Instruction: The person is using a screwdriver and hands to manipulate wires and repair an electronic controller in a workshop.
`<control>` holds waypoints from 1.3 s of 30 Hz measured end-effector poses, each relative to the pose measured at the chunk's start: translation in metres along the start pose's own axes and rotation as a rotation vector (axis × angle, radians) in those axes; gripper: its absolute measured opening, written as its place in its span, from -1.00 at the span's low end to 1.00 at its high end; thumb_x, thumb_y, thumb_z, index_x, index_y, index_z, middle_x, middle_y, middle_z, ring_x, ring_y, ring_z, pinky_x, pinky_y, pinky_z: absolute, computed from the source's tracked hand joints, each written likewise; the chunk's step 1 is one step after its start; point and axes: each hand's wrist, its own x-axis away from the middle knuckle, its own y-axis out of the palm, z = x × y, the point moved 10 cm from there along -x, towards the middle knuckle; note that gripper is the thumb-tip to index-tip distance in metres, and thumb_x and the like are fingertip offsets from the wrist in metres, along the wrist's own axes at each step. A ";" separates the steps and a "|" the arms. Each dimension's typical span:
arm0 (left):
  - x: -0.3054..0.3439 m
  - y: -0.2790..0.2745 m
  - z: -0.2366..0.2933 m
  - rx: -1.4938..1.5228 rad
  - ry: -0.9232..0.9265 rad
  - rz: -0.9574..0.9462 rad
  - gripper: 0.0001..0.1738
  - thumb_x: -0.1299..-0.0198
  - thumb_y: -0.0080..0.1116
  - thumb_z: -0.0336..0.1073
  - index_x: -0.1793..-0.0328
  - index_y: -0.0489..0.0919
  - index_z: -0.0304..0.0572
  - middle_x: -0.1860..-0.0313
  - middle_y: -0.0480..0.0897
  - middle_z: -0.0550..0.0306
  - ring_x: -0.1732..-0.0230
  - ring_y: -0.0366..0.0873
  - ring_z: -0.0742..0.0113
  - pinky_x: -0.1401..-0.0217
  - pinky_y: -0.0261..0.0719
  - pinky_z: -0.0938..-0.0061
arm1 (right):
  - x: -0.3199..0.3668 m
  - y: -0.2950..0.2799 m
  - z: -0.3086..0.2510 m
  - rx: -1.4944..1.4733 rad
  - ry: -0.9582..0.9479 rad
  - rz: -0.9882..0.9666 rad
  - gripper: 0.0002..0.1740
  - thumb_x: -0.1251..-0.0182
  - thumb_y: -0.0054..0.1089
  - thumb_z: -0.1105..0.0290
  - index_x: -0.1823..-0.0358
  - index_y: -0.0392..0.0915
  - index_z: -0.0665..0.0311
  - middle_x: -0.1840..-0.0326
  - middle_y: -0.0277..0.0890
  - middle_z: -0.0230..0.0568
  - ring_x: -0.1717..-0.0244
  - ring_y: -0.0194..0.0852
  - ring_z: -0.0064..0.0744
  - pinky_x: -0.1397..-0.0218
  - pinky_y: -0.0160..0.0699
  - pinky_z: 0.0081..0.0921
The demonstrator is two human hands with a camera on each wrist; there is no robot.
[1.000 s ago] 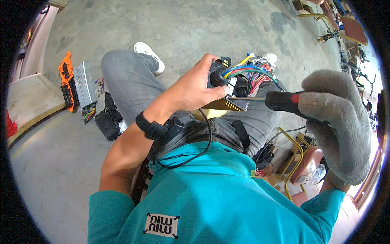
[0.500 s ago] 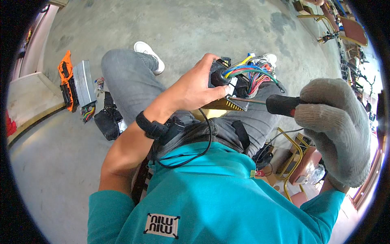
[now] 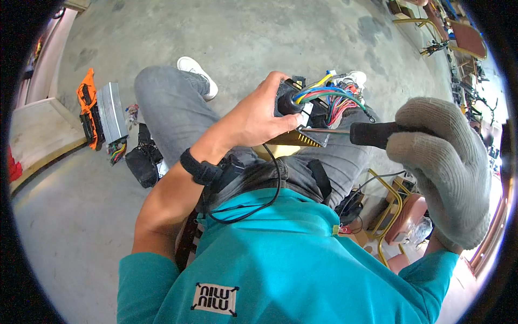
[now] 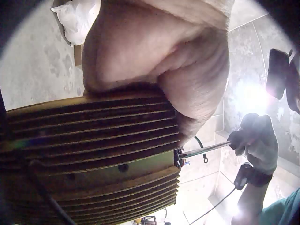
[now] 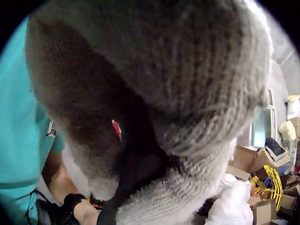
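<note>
My bare left hand (image 3: 251, 119) grips a finned metal controller box (image 4: 93, 133) above the lap, its thumb by the end plate. A bundle of coloured wires (image 3: 341, 101) comes out of that end through a black grommet. My right hand (image 3: 445, 167), in a grey knitted glove, holds a screwdriver (image 3: 372, 134) by its black handle. The shaft runs level to the left, its tip at the lower corner of the end plate. In the right wrist view, the gloved fingers (image 5: 211, 89) wrap the dark handle (image 5: 140, 171) and hide much of it.
On the floor at left lie a silver finned box (image 3: 111, 113) with wires, an orange and black part (image 3: 87, 105) and a black bag (image 3: 143, 162). A chair (image 3: 407, 216) with a gold frame stands at right. A black cable (image 3: 275, 197) hangs across the lap.
The screwdriver handle has turned about its axis, so its red mark no longer shows. My gloved hand has shifted slightly left; the left hand and box have barely moved.
</note>
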 end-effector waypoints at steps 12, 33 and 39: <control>-0.001 0.000 -0.001 0.005 -0.027 -0.010 -0.30 -0.26 0.43 -0.20 -0.40 0.32 -0.25 -0.13 0.59 0.01 -0.19 0.56 0.30 -0.31 0.51 0.36 | -0.008 -0.002 -0.026 0.102 -0.208 0.065 -0.55 -0.02 0.49 0.37 0.00 0.64 0.23 0.04 0.61 -0.09 0.06 0.69 -0.02 0.08 0.69 -0.32; 0.001 0.006 0.005 -0.012 -0.038 -0.019 -0.32 -0.25 0.41 -0.20 -0.40 0.34 -0.23 -0.15 0.57 -0.02 -0.20 0.53 0.26 -0.34 0.48 0.35 | -0.011 -0.001 -0.018 0.293 0.006 -0.131 -0.55 -0.28 0.34 0.10 0.00 0.62 0.32 0.21 0.61 -0.04 0.20 0.68 -0.08 0.13 0.61 -0.29; -0.002 0.003 0.001 0.006 -0.037 0.000 -0.30 -0.24 0.43 -0.17 -0.40 0.34 -0.22 -0.14 0.58 -0.01 -0.18 0.54 0.26 -0.32 0.49 0.36 | -0.016 -0.009 -0.012 0.190 -0.145 -0.004 -0.58 -0.21 0.36 0.23 -0.03 0.62 0.34 0.17 0.62 0.00 0.16 0.68 0.00 0.06 0.63 -0.24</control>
